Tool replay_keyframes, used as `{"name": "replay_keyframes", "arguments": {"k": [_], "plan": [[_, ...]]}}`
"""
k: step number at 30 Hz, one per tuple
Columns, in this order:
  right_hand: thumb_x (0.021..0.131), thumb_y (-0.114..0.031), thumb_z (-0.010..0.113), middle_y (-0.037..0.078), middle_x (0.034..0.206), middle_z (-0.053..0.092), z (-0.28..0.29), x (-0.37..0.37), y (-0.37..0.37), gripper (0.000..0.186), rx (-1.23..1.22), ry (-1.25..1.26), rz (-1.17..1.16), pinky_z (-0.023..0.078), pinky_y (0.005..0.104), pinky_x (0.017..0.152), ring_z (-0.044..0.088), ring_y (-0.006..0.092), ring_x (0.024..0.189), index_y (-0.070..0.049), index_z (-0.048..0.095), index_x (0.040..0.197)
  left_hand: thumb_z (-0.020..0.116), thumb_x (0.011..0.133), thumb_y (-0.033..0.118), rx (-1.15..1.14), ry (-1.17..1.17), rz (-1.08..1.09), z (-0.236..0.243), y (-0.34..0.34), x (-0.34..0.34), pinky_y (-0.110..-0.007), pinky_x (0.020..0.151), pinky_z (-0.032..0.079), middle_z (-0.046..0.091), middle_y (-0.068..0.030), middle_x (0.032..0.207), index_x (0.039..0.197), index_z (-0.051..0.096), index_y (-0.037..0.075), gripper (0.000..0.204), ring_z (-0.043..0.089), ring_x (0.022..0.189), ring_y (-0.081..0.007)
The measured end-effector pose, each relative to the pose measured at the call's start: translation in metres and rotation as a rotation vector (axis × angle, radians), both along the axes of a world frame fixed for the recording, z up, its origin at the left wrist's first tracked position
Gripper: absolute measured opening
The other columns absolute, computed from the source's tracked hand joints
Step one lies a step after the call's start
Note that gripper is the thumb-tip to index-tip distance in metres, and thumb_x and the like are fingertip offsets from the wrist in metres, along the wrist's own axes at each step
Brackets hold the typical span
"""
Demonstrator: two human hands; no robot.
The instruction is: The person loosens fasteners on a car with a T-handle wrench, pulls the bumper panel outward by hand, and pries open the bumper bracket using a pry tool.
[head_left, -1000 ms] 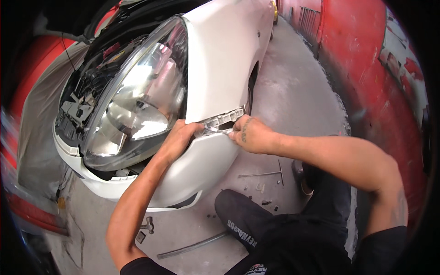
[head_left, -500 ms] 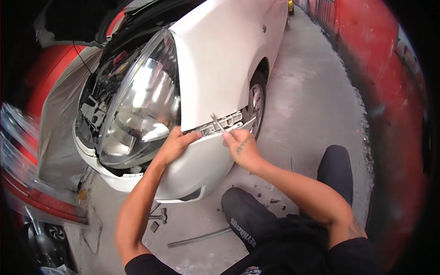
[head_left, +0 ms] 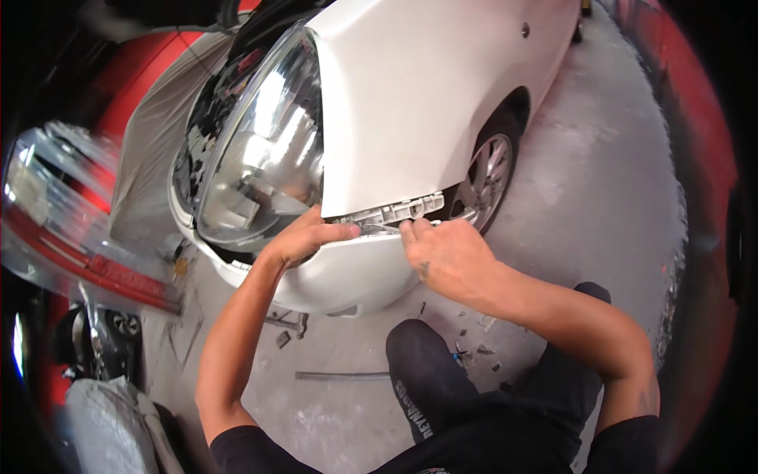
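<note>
A white bumper (head_left: pixel 355 276) hangs slightly apart from the white fender (head_left: pixel 395 118), and a pale slotted bracket (head_left: pixel 407 209) shows in the gap. My left hand (head_left: pixel 308 237) grips the bumper's upper edge beside the headlight (head_left: pixel 264 150), its thumb lying along the top; the other fingers are partly hidden. My right hand (head_left: pixel 450 257) is closed, back of the hand up, at the same edge nearer the wheel. From its fingers a slim metal tool (head_left: pixel 380 228) points left into the gap just under the bracket. Most of that tool is covered by the hand.
Behind the bumper's end is the front wheel (head_left: pixel 489 174). On the floor lie a hammer (head_left: pixel 300 325), a long dark strip (head_left: pixel 343 376) and several small scattered pieces (head_left: pixel 485 349). Plastic-wrapped red panels (head_left: pixel 95 268) stand to the left, and a red wall (head_left: pixel 703 103) to the right.
My right hand has turned over, and the tool, upright with its forked end raised before, now lies low in the gap. My left hand keeps its hold. The view has shifted.
</note>
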State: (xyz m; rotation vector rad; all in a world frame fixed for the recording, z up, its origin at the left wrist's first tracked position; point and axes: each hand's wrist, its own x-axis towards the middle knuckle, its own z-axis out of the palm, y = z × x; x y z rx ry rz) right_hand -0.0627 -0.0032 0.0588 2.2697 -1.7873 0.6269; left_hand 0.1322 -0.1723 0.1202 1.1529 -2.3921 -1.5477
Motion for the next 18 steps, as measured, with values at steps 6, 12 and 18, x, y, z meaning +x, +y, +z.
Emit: {"name": "replay_keyframes", "arguments": {"k": [6, 12, 18], "plan": [[0.083, -0.006, 0.061, 0.018, 0.076, 0.065, -0.017, -0.028, -0.019, 0.036, -0.109, -0.388, 0.133, 0.056, 0.044, 0.061, 0.069, 0.0348, 0.066, 0.006, 0.065, 0.117, 0.079, 0.084, 0.054, 0.079, -0.002, 0.236, -0.006, 0.003, -0.003, -0.036, 0.109, 0.042, 0.059, -0.0173, 0.137, 0.146, 0.048, -0.003, 0.09, 0.054, 0.127, -0.0242], [0.087, -0.006, 0.059, 0.019, 0.074, 0.066, -0.043, -0.006, -0.009, 0.036, -0.08, -0.572, 0.139, 0.055, 0.0447, 0.061, 0.068, 0.0364, 0.067, 0.009, 0.063, 0.12, 0.082, 0.081, 0.055, 0.013, -0.089, 0.255, -0.002, 0.013, -0.019, -0.036, 0.109, 0.042, 0.06, -0.0163, 0.136, 0.145, 0.048, -0.004, 0.094, 0.055, 0.126, -0.0244], [0.091, -0.005, 0.057, 0.018, 0.075, 0.065, -0.053, -0.003, -0.009, 0.038, -0.176, -0.884, 0.232, 0.052, 0.0474, 0.059, 0.067, 0.0375, 0.067, 0.007, 0.06, 0.126, 0.089, 0.073, 0.04, -0.028, -0.086, 0.296, 0.011, 0.019, -0.028, -0.036, 0.109, 0.041, 0.059, -0.0173, 0.136, 0.145, 0.048, -0.004, 0.094, 0.055, 0.124, -0.0257]]}}
